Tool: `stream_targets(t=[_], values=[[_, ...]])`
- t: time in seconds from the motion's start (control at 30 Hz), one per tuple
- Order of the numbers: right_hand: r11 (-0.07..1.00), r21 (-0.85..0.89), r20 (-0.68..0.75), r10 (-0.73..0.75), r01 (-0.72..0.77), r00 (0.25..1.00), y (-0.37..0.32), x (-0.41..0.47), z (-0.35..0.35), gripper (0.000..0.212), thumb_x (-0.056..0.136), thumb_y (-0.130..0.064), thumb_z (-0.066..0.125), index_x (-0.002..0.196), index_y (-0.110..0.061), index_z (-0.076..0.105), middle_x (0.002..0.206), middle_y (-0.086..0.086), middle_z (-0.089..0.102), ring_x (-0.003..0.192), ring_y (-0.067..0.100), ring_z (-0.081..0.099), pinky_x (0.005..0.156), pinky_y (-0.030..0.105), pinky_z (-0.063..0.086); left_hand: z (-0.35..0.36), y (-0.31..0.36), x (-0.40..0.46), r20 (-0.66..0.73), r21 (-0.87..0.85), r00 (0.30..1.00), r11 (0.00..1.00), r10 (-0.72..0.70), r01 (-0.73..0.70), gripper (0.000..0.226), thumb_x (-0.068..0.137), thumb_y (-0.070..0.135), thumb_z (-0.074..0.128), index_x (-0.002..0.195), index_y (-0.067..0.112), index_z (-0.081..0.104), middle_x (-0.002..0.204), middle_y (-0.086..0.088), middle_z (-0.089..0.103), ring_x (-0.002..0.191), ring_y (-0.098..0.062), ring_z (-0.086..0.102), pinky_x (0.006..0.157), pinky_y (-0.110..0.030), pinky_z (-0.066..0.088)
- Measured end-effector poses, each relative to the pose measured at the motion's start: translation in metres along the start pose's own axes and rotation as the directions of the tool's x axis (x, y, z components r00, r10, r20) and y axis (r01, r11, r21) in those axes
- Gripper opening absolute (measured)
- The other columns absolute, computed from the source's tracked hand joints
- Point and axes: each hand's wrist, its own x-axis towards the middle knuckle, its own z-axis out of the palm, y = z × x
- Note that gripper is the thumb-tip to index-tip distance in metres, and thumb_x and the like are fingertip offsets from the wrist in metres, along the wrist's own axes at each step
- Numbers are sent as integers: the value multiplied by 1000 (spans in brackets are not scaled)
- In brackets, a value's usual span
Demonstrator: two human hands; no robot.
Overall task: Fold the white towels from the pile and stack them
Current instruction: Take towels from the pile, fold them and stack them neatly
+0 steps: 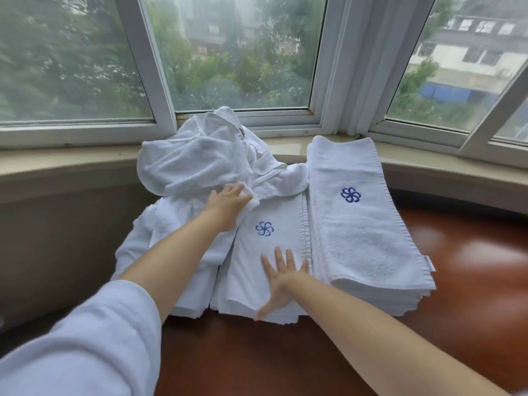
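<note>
Right hand (281, 284), fingers spread flat, presses the folded white terry towel with blue pinwheel logo (264, 252) at frame centre. Left hand (228, 202) pinches a fold of the rumpled white towel pile (194, 161) just above. Next, probably: draw one towel clear.

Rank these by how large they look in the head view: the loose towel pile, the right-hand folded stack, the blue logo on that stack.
1. loose towel pile and folded stack: too alike to rank.
2. blue logo, plainly smallest.

Towels (368, 224): white looped terry under my palm, matt, blue stitched emblem. Tabletop (471, 267): glossy red-brown wood. Sill (71, 164): smooth stone.
</note>
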Motion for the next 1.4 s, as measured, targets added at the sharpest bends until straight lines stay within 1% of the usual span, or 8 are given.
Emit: stream_targets(t=[0.17, 0.37, 0.63, 0.87, 0.97, 1.13, 1.27, 1.4], values=[[986, 157, -64, -49, 59, 997, 0, -8, -17, 122, 62, -87, 53, 152, -30, -7, 158, 11, -20, 145, 35, -18, 113, 59, -8, 16, -5, -21, 91, -142, 941, 931, -327, 337, 77, 88, 7, 56, 150, 27, 15, 141, -12, 36, 122, -33, 46, 86, -40, 46], [859, 495, -372, 69, 134, 926, 19, 7, -66, 55, 90, -48, 58, 133, -15, 51, 135, 10, 52, 125, 27, 47, 103, 34, 39, 17, -15, -23, -33, -165, 934, 924, -355, 345, 32, 87, 2, 45, 118, 12, 50, 120, -10, 53, 107, -30, 54, 71, -33, 41], [720, 669, -475, 226, 183, 850, 31, 51, -120, 54, 96, -28, 51, 143, -8, 36, 147, 13, 39, 131, 29, 43, 102, 35, 38, -7, -7, 20, -176, -184, 979, 981, -100, 67, 61, 92, 26, 51, 149, 27, 29, 159, -5, 16, 145, -23, 16, 115, -40, 19], [881, 472, -529, 252, 34, 810, 54, 96, -158, 78, 91, -19, 57, 152, -23, 10, 159, -8, -2, 130, 22, 41, 91, 36, 46, -8, -14, 73, -202, -174, 979, 985, -15, -21, 52, 90, 23, 54, 140, 20, 42, 158, -6, 19, 145, -22, 16, 114, -38, 22], [845, 535, -432, 291, -18, 854, 61, 114, -160, 92, 90, -28, 62, 153, -20, -4, 158, 0, 2, 132, 23, 39, 93, 35, 43, 1, -15, 90, -126, -195, 992, 981, -1, -24, 58, 88, 35, 57, 142, 22, 40, 156, -5, 23, 144, -21, 16, 116, -40, 16], [827, 544, -468, 443, -146, 765, 63, 131, -158, 59, 89, -30, 65, 135, -8, 35, 138, 11, 41, 122, 29, 48, 91, 35, 43, 17, -3, 102, -150, -224, 988, 975, -30, -4, 61, 81, 15, 57, 140, 19, 42, 147, 0, 35, 141, -19, 19, 117, -43, 14], [850, 509, -555, 444, -136, 704, 58, 119, -171, 30, 99, -10, 38, 125, -5, 52, 126, 15, 54, 116, 31, 50, 87, 34, 41, 14, -2, 103, -151, -296, 987, 955, -57, 10, 69, 76, 6, 58, 140, 21, 38, 142, 2, 38, 139, -18, 22, 116, -44, 14], [952, 301, -832, 291, -57, 472, 49, 91, -207, 30, 93, 1, 36, 119, -2, 49, 119, 14, 48, 114, 28, 46, 83, 34, 42, 3, -6, 91, -201, -345, 971, 937, -130, 54, 76, 76, 13, 61, 144, 24, 28, 147, 3, 29, 140, -18, 19, 116, -41, 14]])
